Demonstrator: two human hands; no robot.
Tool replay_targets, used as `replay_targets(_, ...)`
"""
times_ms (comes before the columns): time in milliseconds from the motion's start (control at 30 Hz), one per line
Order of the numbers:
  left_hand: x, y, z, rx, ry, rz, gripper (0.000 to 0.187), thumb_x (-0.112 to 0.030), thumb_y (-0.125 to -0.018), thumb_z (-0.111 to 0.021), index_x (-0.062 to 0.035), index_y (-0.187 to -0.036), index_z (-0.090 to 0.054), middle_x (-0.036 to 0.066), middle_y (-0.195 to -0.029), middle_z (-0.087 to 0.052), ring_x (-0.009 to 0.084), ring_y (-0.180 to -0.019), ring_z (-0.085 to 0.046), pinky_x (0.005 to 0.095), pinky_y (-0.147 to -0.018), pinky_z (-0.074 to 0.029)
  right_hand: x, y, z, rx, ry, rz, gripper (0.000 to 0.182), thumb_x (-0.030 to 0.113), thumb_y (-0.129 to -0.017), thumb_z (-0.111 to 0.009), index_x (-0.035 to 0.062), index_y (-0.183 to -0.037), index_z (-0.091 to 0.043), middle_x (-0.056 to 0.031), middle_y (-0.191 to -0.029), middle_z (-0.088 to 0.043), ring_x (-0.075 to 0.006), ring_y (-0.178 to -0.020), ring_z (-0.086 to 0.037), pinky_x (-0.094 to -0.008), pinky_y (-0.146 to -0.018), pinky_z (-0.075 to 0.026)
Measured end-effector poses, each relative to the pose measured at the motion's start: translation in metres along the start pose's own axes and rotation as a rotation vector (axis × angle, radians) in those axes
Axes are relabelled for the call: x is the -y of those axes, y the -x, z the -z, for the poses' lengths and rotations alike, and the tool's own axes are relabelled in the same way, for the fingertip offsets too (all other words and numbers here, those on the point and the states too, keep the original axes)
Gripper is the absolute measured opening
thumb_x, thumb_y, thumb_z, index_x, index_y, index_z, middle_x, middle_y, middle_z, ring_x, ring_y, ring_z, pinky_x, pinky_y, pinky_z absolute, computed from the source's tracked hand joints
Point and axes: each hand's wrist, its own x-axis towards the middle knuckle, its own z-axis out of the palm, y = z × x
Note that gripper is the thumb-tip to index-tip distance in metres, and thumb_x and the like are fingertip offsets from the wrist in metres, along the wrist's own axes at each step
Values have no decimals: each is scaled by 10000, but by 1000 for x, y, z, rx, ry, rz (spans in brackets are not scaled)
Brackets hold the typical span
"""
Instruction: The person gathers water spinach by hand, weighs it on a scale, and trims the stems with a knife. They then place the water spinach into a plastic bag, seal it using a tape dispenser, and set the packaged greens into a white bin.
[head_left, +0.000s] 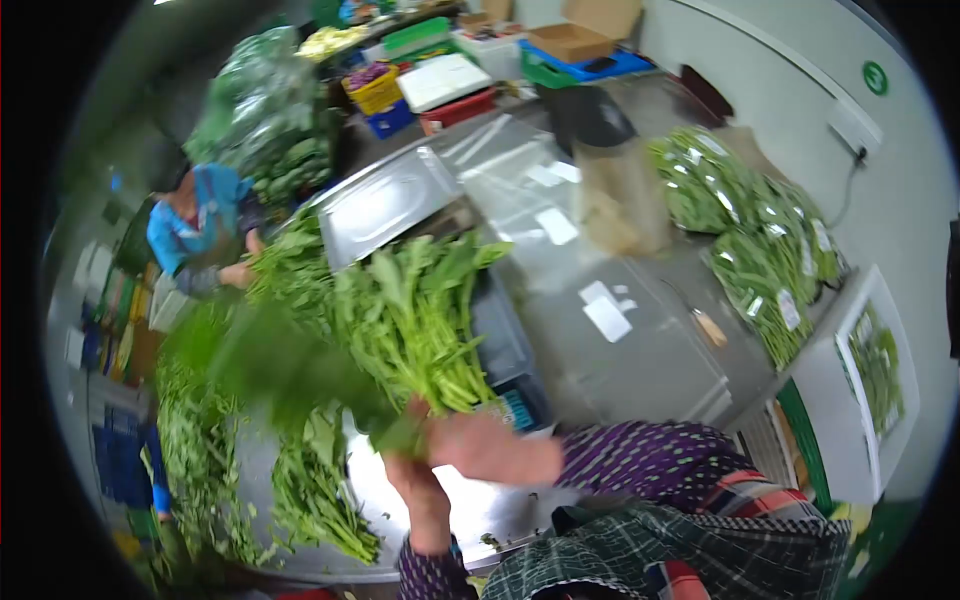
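Both hands are together over the steel table, at the stem end of a bunch of leafy greens (290,365) that is smeared by motion. My left hand (420,498) is closed round the stems from below. My right hand (490,447) is pressed against the same stems beside it; its fingers are blurred. Just beyond lies a heap of leafy greens with pale stems (430,340), partly over a grey plastic crate (502,335). A smaller pile of greens (320,490) rests on the steel to the left of my hands.
A co-worker in blue (200,225) handles greens across the table. A metal tray (385,205) lies behind the heap. To the right are a wooden-handled knife (708,328), white labels (606,311), and bagged greens (765,280). A white box (860,400) stands at the right edge.
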Motion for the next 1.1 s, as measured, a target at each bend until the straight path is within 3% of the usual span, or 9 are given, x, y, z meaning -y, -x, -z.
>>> replay_targets(167, 9, 59, 79, -657, -273, 384, 239, -110, -879, -608, 62, -1042, -578, 120, -835, -640, 162, -661, -624, 288, -557, -490, -32, 79, 0, -10, -713, -142, 333, 138, -748, -708, -6, -1027, -597, -128, -942, -591, -273, -847, -595, -352, -788, -496)
replay_targets(200, 12, 69, 99, -717, -354, 375, 184, -90, -881, -600, 55, -994, -597, 105, -797, -632, 142, -616, -603, 272, -508, -464, -73, 92, 31, -2, -210, -44, 272, 112, -788, -681, -10, -1017, -599, -117, -977, -592, -255, -867, -602, -342, -777, -498)
replay_targets(267, 23, 98, 158, -619, -608, 539, 268, -192, -844, -660, 50, -952, -619, 129, -782, -649, 199, -673, -636, 326, -573, -497, -103, 116, 94, -278, -430, -865, 334, 150, -852, -619, -3, -1141, -549, -151, -968, -603, -272, -962, -577, -365, -805, -491)
replay_targets(300, 37, 114, 186, -486, -950, 642, 350, -259, -812, -684, 48, -966, -620, 147, -802, -658, 243, -712, -644, 360, -621, -506, -141, 141, 112, -374, 163, -740, 358, 189, -837, -639, -28, -1110, -557, -200, -972, -594, -323, -957, -573, -390, -836, -478)
replay_targets(433, 13, 126, 177, -318, -1745, 814, 573, -452, -702, -743, 14, -1016, -633, 198, -864, -666, 353, -828, -644, 438, -742, -503, -246, 265, 180, 117, 700, -1135, 460, 195, -832, -641, -54, -1200, -523, -257, -1133, -566, -414, -1063, -533, -450, -974, -393)
replay_targets(533, -8, 98, 165, -500, -1581, 356, 466, -385, -758, -737, 23, -965, -650, 172, -860, -670, 306, -770, -646, 407, -688, -498, -243, 275, 164, -183, 840, -734, 454, 213, -868, -629, -51, -1219, -517, -211, -1120, -587, -336, -1021, -579, -409, -887, -459)
replay_targets(667, -16, -3, 130, -432, -1023, 243, 448, -392, -813, -702, 30, -959, -669, 161, -833, -683, 229, -716, -638, 344, -677, -494, -157, 138, 115, -305, -230, -774, 434, 263, -928, -594, -41, -1227, -514, -82, -995, -637, -103, -796, -605, -220, -619, -472)
replay_targets(933, 44, -118, 107, -155, -1130, 489, 846, -681, -766, -556, 140, -953, -638, 317, -937, -646, 403, -928, -640, 427, -847, -479, -119, -59, 31, 172, -108, -848, 670, 568, -903, -500, -77, -1048, -607, -109, -862, -636, -157, -726, -597, -286, -588, -480)
replay_targets(1100, 73, -114, 64, -172, -704, 421, 658, -472, -841, -632, 114, -1132, -568, 259, -1080, -635, 308, -1014, -623, 369, -872, -467, -104, -82, -47, 36, -619, -571, 368, 265, -905, -551, -79, -1016, -618, -137, -899, -662, -178, -819, -593, -337, -770, -480)
